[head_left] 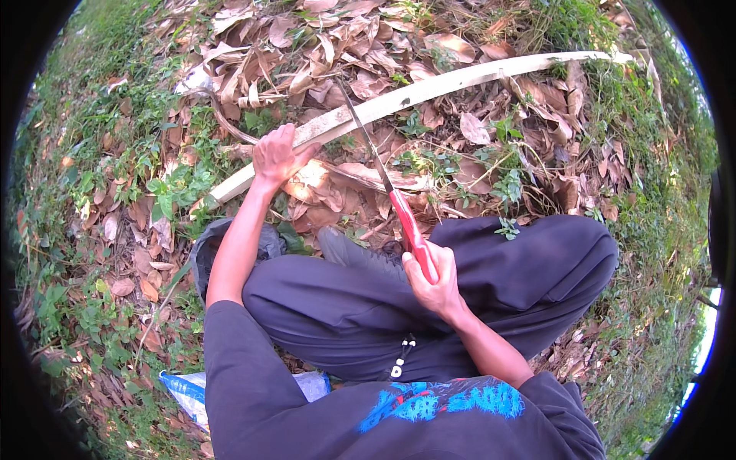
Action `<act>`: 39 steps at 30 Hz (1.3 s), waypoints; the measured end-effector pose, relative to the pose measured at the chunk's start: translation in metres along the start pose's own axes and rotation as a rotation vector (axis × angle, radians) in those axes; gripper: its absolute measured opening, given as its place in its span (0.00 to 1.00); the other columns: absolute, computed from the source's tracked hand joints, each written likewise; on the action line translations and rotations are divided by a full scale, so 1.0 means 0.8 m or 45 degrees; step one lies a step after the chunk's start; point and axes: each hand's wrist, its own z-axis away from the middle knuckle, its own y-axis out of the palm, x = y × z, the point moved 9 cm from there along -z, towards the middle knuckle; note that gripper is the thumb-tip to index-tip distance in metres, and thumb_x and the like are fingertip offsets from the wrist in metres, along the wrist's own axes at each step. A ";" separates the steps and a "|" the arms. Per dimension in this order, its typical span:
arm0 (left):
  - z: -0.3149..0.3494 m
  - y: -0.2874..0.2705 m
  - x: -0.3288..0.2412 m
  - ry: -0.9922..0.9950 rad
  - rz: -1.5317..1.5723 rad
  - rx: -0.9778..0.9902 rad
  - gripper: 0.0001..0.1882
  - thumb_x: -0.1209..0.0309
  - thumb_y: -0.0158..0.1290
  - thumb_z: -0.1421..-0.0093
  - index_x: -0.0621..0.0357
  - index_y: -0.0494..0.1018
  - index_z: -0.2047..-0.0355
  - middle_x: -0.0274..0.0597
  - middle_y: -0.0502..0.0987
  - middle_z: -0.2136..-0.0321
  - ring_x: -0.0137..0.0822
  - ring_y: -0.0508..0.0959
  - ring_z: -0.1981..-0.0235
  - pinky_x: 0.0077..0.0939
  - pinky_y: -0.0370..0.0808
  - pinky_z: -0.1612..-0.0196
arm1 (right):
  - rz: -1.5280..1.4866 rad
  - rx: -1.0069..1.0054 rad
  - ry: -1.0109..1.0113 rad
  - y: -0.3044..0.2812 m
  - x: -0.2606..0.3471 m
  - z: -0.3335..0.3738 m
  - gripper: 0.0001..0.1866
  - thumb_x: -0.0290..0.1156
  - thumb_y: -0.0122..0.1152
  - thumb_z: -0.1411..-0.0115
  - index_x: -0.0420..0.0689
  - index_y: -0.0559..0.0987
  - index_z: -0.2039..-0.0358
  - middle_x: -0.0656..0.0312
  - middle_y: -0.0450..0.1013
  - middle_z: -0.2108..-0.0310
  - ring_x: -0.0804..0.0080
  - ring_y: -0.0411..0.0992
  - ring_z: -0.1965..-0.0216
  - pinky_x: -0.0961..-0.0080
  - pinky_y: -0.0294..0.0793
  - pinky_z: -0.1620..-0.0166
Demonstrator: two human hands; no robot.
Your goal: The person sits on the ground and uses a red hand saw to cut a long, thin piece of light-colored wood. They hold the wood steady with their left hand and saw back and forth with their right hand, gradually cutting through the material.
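Observation:
A long, pale wooden strip [437, 88] lies slantwise in front of me, from near my left knee to the far right. My left hand [274, 157] is closed around it towards its near left end, the thumb pointing right. In my right hand [434, 280], above my lap, is the red handle of a handsaw [371, 146], with the fingers wrapped round it. The saw's thin dark blade points away from me and crosses the strip a short way right of my left hand. Whether its teeth have cut into the wood cannot be made out.
Dry brown leaves [337, 46] cover the ground around the strip, with green plants [84, 184] on both sides. My crossed legs in dark trousers [529, 261] are close below the saw. A blue and white sheet [188, 395] shows beneath me.

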 end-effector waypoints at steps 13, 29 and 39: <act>0.001 0.000 -0.008 0.088 -0.075 -0.017 0.34 0.37 0.57 0.44 0.60 0.73 0.65 0.45 0.78 0.70 0.45 0.81 0.70 0.38 0.76 0.68 | 0.075 0.011 -0.037 -0.014 0.009 0.037 0.10 0.23 0.58 0.40 0.36 0.71 0.77 0.58 0.61 0.89 0.77 0.60 0.88 0.71 0.61 0.80; 0.005 0.001 -0.002 0.093 -0.106 -0.030 0.33 0.38 0.58 0.45 0.60 0.73 0.64 0.43 0.77 0.71 0.43 0.80 0.69 0.37 0.75 0.67 | 0.038 0.125 0.051 -0.014 0.022 0.076 0.04 0.21 0.57 0.41 0.36 0.73 0.73 0.61 0.63 0.89 0.76 0.64 0.89 0.73 0.62 0.81; 0.005 -0.002 -0.009 0.111 -0.077 -0.087 0.33 0.38 0.59 0.45 0.60 0.74 0.62 0.43 0.77 0.71 0.42 0.79 0.69 0.36 0.75 0.66 | 0.006 -0.101 -0.042 0.000 -0.013 -0.039 0.11 0.24 0.58 0.40 0.36 0.71 0.78 0.60 0.64 0.88 0.81 0.60 0.85 0.72 0.62 0.79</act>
